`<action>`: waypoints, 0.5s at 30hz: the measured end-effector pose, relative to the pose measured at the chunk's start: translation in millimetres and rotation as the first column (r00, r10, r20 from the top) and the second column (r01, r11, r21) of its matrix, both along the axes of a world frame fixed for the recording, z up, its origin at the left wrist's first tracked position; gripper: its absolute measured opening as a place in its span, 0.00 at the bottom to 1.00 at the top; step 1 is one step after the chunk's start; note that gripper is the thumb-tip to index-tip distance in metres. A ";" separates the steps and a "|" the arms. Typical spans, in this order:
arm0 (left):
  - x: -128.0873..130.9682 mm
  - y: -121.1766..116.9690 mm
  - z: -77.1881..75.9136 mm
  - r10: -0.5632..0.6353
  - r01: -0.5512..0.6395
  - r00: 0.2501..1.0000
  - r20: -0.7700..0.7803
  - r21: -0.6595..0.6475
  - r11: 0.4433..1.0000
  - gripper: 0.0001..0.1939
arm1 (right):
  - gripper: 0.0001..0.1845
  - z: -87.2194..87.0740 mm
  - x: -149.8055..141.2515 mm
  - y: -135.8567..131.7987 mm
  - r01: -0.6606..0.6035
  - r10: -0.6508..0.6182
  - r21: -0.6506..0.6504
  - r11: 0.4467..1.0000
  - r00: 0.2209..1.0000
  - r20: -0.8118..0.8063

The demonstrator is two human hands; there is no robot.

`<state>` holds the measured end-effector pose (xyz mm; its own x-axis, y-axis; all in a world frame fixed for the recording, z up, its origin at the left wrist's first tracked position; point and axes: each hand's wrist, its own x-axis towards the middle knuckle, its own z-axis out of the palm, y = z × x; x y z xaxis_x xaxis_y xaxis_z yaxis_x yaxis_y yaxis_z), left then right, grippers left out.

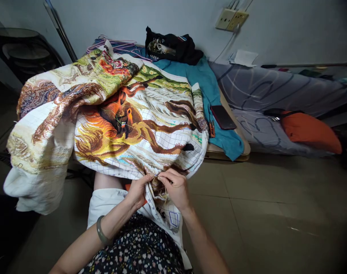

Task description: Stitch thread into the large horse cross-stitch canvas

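A large cross-stitch cloth [162, 125] with horses and a printed grid spreads over my lap and the low table. My left hand [139, 190] grips the cloth's folded near edge, thumb on top. Close beside it, my right hand [175, 186] is closed in a pinch at the same fold; whatever is between the fingertips is too small to make out. Loose brown threads [160, 192] hang on the back of the cloth between the hands. More loose threads [120, 121] lie on the stitched horse.
A phone [223, 117] and small orange snips [211, 128] lie on the teal cloth [232, 146] at the right. Behind are a black bag [173, 47] and several hangers [116, 46]. An orange bag [310, 131] rests further right. A wall socket [232, 19] is above.
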<state>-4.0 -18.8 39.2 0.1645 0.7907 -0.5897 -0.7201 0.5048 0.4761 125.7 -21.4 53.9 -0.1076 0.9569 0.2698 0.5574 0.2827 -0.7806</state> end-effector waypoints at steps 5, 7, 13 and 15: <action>-0.4 -2.4 0.6 -0.009 0.008 1.000 -0.019 -0.029 1.000 0.11 | 0.10 8.7 -19.6 -10.3 0.072 -0.081 0.044 0.996 0.968 0.237; -1.5 -3.0 1.7 -0.017 0.017 1.000 -0.013 -0.018 1.000 0.10 | 0.10 10.9 -28.2 -11.5 0.068 -0.087 0.064 0.996 0.918 0.386; -3.9 -4.7 7.5 -0.050 0.050 0.998 0.030 -0.017 0.999 0.11 | 0.13 29.8 -26.7 -22.1 0.019 -0.060 0.175 0.984 0.970 0.235; -3.6 -4.6 8.0 -0.055 0.056 0.998 0.026 -0.034 0.998 0.13 | 0.13 44.5 -9.0 -35.2 -0.090 0.086 0.108 0.990 0.995 0.040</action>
